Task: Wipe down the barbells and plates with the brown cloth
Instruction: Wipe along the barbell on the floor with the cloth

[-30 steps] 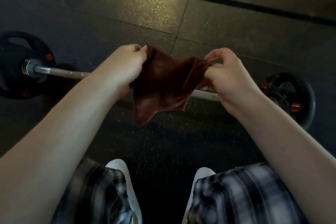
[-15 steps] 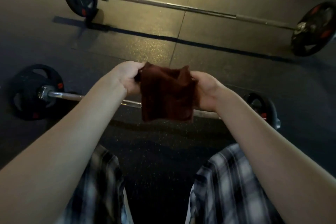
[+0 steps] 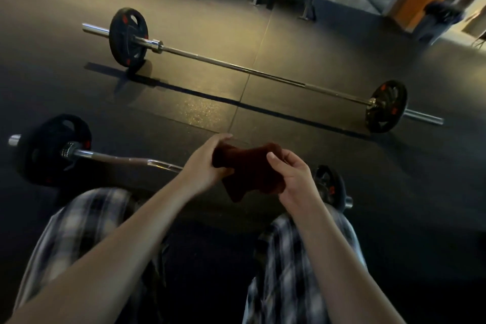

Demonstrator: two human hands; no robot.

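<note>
- Head view: left hand and right hand, fingers curled, both grip the bunched brown cloth at centre, above the near barbell.
- Far barbell lies at twelve o'clock, untouched.
- Risk: bunched loosely, the brown cloth could slip free or skip recesses in the plate at nine o'clock.

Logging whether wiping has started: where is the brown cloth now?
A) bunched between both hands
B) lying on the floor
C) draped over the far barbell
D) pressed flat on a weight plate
A: the left hand and right hand both grip the bunched brown cloth, seen in front of the near curl bar.
</note>
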